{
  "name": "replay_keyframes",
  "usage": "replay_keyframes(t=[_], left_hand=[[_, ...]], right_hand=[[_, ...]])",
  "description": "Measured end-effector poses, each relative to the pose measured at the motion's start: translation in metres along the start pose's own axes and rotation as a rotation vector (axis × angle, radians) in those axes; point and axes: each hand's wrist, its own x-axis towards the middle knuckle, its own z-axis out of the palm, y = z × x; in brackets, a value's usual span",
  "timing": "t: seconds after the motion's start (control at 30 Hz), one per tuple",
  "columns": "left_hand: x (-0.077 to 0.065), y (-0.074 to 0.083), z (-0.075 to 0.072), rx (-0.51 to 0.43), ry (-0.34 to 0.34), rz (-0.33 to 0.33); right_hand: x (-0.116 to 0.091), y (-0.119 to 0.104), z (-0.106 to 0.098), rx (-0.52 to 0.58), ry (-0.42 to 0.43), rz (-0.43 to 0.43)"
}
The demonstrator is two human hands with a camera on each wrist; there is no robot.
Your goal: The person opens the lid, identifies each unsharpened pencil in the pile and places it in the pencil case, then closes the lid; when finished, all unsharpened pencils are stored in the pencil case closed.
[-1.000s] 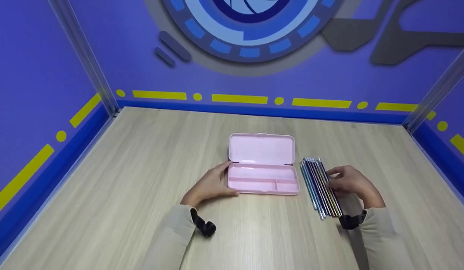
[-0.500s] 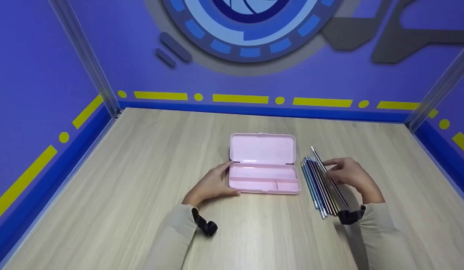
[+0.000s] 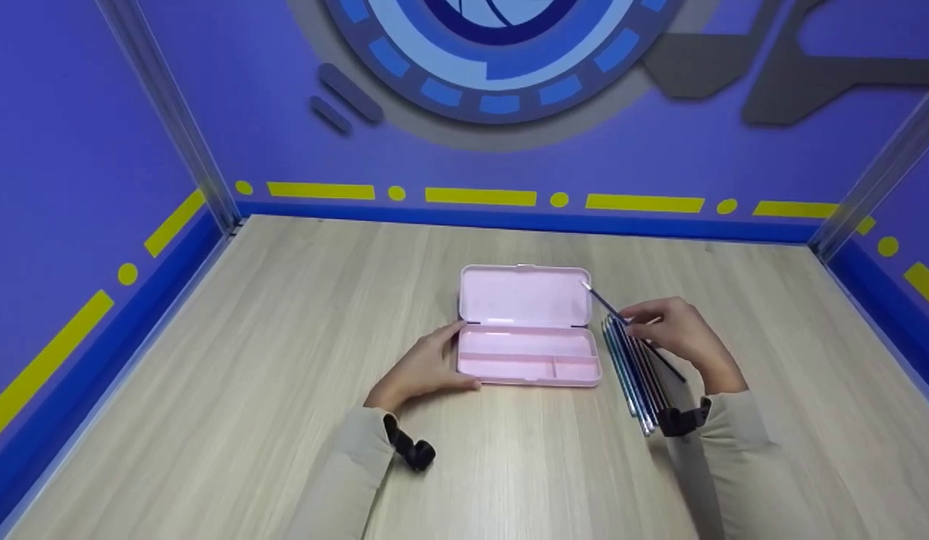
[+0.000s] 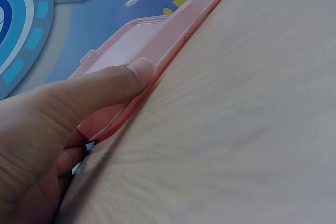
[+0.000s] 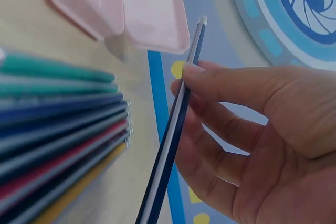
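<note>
Slim dark-blue pencil (image 3: 631,331) with pale stripe, pinched in right hand (image 3: 678,334), left hand (image 3: 419,369) fingers straight against open pink case (image 3: 526,326)

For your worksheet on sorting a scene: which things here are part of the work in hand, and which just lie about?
In use:
pencil, held by right hand
case, steadied by left hand
pencil row

Lying about:
table
</note>
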Motion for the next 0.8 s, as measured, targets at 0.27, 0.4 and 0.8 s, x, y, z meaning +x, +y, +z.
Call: replay_keyframes(t=[0.27,0.4,0.8], left_hand=[[0.0,0.001,-0.001,-0.013,-0.008,0.0],[0.001,0.0,-0.002,-0.002,-0.007,-0.004],[0.0,-0.001,0.001,-0.009,0.002,-0.007]], right_hand=[[0.013,-0.017,0.012,-0.024,0.024,-0.111],[0.019,-0.026,0.02,-0.033,0.027,-0.158],[0.032,-0.051,0.044,-0.042,-0.017,-0.299]])
